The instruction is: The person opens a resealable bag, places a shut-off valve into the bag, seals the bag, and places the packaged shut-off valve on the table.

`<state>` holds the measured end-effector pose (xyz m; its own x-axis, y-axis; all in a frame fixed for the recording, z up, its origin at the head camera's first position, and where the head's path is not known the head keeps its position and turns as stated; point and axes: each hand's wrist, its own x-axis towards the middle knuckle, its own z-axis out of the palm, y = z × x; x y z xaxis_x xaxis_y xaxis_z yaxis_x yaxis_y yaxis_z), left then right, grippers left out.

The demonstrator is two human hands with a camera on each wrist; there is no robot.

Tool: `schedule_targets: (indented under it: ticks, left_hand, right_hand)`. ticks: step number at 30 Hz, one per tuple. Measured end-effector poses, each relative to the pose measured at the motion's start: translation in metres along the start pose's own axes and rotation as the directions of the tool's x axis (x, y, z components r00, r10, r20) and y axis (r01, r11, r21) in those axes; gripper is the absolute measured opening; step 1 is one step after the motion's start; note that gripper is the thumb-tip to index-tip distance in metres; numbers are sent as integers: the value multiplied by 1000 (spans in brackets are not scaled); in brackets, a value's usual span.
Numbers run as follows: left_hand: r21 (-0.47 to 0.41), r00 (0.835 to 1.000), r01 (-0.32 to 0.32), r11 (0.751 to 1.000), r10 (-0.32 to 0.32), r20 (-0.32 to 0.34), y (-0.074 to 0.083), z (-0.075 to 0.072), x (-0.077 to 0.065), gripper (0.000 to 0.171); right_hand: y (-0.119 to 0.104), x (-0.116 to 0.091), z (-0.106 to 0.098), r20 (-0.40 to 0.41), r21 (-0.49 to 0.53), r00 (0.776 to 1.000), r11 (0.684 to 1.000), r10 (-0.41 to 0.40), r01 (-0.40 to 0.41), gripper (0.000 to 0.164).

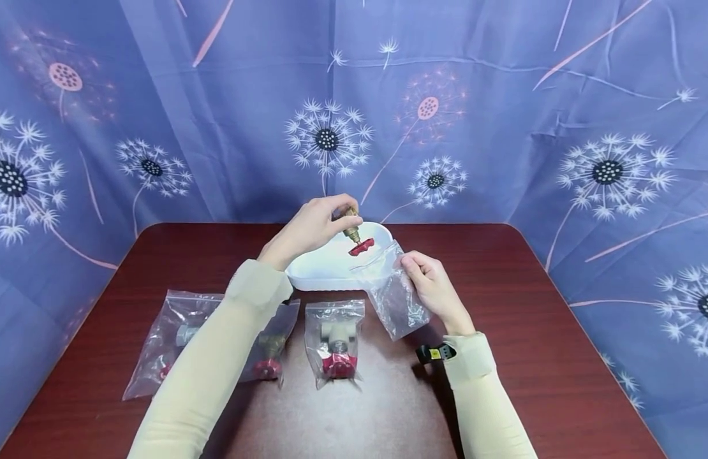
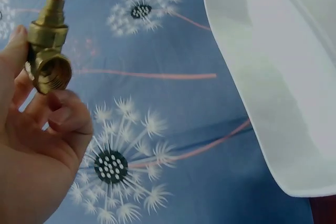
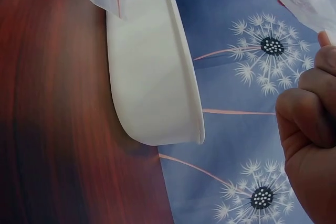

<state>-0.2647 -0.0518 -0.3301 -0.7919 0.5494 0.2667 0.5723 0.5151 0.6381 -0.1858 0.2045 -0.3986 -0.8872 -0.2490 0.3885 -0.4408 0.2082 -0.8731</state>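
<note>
A brass valve (image 1: 351,232) with a red handwheel (image 1: 361,247) is gripped by my left hand (image 1: 309,228) above a white tray (image 1: 314,275). The handwheel points down toward the tray. In the left wrist view, the threaded opening of the valve (image 2: 48,40) faces the camera, with fingers and thumb around its body. My right hand (image 1: 431,287) pinches a clear plastic bag (image 1: 401,305) at the tray's right front corner. No part shows inside that bag. In the right wrist view, the curled fingers of the right hand (image 3: 312,108) hold the bag's edge.
On the table (image 1: 532,357), a clear bag with a red-handled valve (image 1: 338,347) lies in front of the tray. More bagged valves (image 1: 268,357) lie to its left, partly under my left arm. A patterned curtain (image 1: 245,127) stands behind. A black band (image 1: 436,353) is at my right wrist.
</note>
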Motion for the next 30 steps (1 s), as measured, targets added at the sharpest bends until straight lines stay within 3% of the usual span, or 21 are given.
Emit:
schedule_targets:
  ticks: [5,15,21,25,30]
  left_hand:
    - [10,997,-50,999,51,-61,6,8,-2,15]
    - [-33,993,-112,993,113,18,12,16,-5,15]
    - [128,980,-194,972,199,-24,20,16,-10,21]
    - [292,950,-269,918,302,-74,27,16,-13,25]
    - [416,882,-360,835,450,-140,33,18,-15,29]
  right_hand:
    - [0,1,2,-3,-10,999,999,-31,31,18]
    - [-2,-1,6,-3,-42,997,996,-78,78,18]
    - [-5,-1,9,-14,-35,998,997,-69,68,18]
    - [-5,0,11,-42,-23,998,998,-51,50,19]
    - [-5,0,12,-72,-2,997,999,-35,35,21]
